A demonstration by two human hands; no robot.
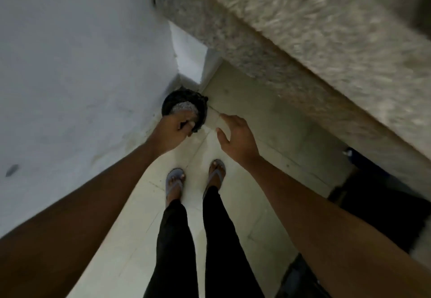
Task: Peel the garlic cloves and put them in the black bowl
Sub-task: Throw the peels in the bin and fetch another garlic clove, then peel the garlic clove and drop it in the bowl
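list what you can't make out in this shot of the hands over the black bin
Head view only:
- Pale contents of the black bin: too small and dim to identify.
- What the left hand holds: its curled fingers hide it.
- Granite counter top: motion-blurred and cut off by the frame edge.
- Dark items at lower right: too dim, cut off.
- Garlic, black bowl: not visible.
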